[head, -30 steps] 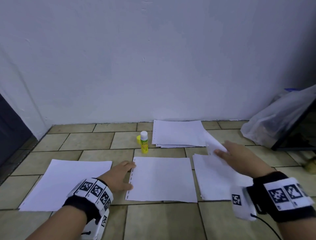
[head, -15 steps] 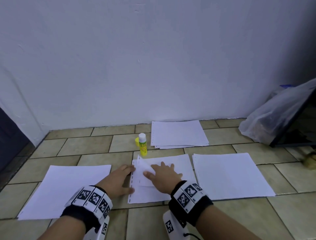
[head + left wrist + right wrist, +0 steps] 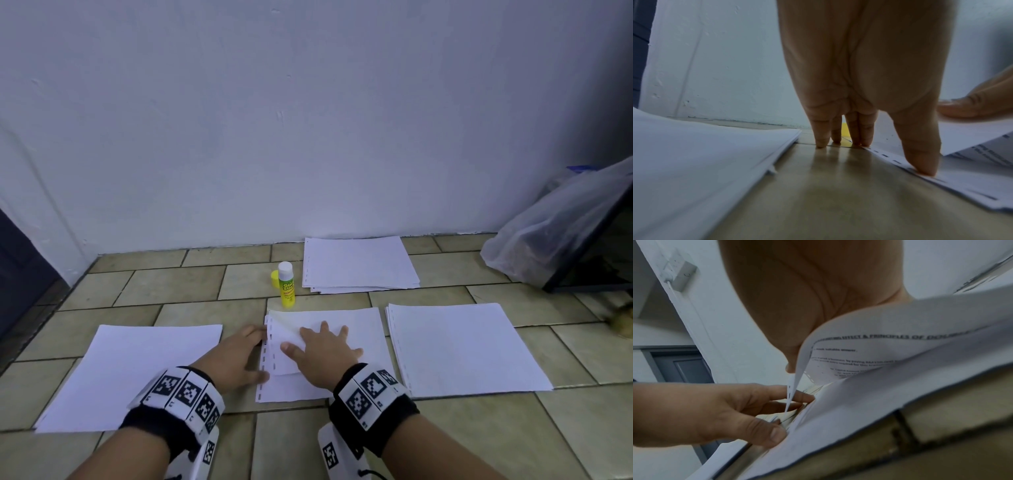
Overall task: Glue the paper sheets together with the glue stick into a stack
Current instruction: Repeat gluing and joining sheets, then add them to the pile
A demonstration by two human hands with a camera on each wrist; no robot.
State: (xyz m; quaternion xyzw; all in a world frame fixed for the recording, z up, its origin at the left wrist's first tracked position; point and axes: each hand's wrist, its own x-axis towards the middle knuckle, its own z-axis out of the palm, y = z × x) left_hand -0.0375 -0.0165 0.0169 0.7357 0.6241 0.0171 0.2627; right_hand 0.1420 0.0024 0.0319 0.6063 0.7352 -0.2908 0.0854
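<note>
A white sheet [image 3: 356,329] lies on the tiled floor in front of me. Its perforated left edge [image 3: 892,160] is under my left thumb. My left hand [image 3: 239,356] rests beside it, its straight fingers touching the floor. My right hand [image 3: 322,349] lies with spread fingers on a second sheet [image 3: 284,356]. That sheet bows up over the first one, printed side down [image 3: 900,353]. The yellow glue stick [image 3: 287,287] stands uncapped just behind the sheets. Its yellow cap [image 3: 274,278] sits at its left.
A pile of sheets [image 3: 459,346] lies to the right, another pile [image 3: 137,373] to the left, and a third [image 3: 359,263] against the wall. A clear plastic bag [image 3: 555,236] and a dark frame [image 3: 589,253] fill the right corner.
My right hand carried a sheet leftward from the right pile and brought it down over the middle sheet. My left hand stayed at that sheet's left edge.
</note>
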